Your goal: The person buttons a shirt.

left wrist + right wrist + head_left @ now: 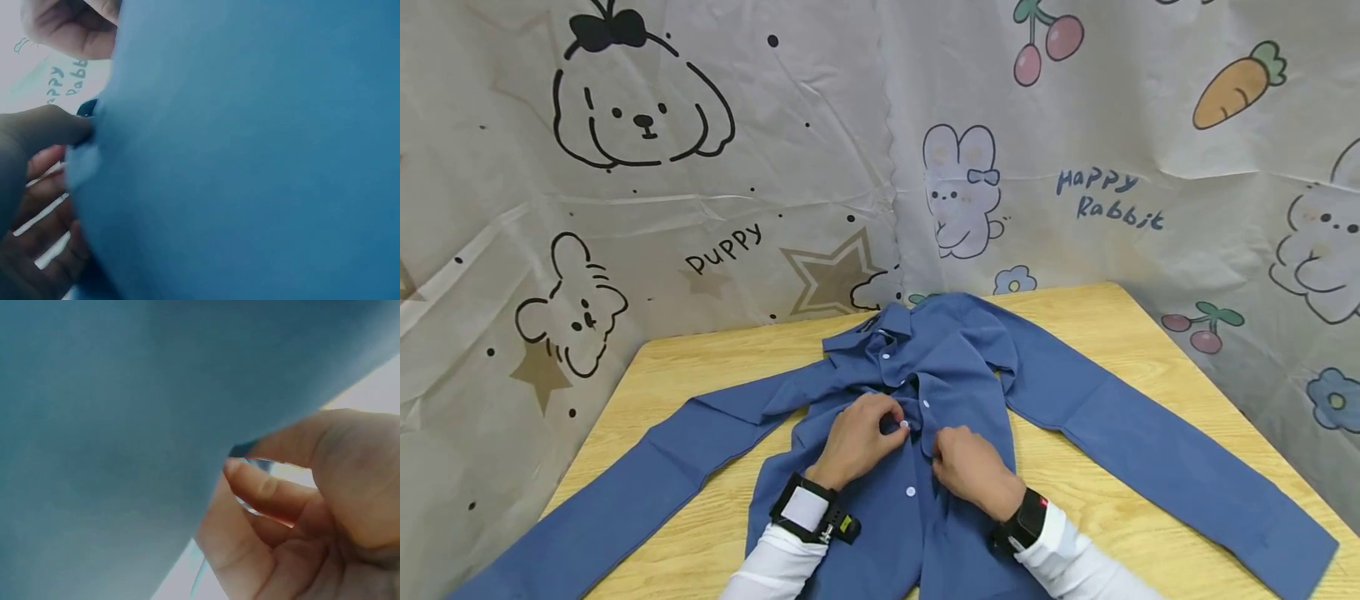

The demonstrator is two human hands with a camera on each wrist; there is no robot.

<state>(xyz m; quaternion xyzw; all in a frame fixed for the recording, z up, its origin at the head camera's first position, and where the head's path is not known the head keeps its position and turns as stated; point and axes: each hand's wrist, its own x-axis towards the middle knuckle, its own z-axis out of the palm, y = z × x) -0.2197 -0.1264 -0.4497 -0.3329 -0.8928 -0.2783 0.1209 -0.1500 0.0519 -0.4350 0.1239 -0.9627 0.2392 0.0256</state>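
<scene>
A blue button-up shirt [880, 542] lies front up with both sleeves spread out. My left hand [865, 437] pinches the edge of its front between thumb and forefinger, right at a white button [905, 425]. On the other front edge, my right hand [973, 467] grips the cloth; the right wrist view shows its thumb and fingertips [234, 467] meeting at the fabric's border. Between the hands the two front edges lie close together. Another white button [911, 492] sits below the left hand, and one more button [926, 404] above the right. Cloth fills most of both wrist views.
The shirt lies on a light wooden table [1120, 333]. Its collar [868, 327] points to the far edge, and one sleeve [1180, 467] reaches the right side. Behind the table hangs a pale curtain [835, 125] with cartoon prints.
</scene>
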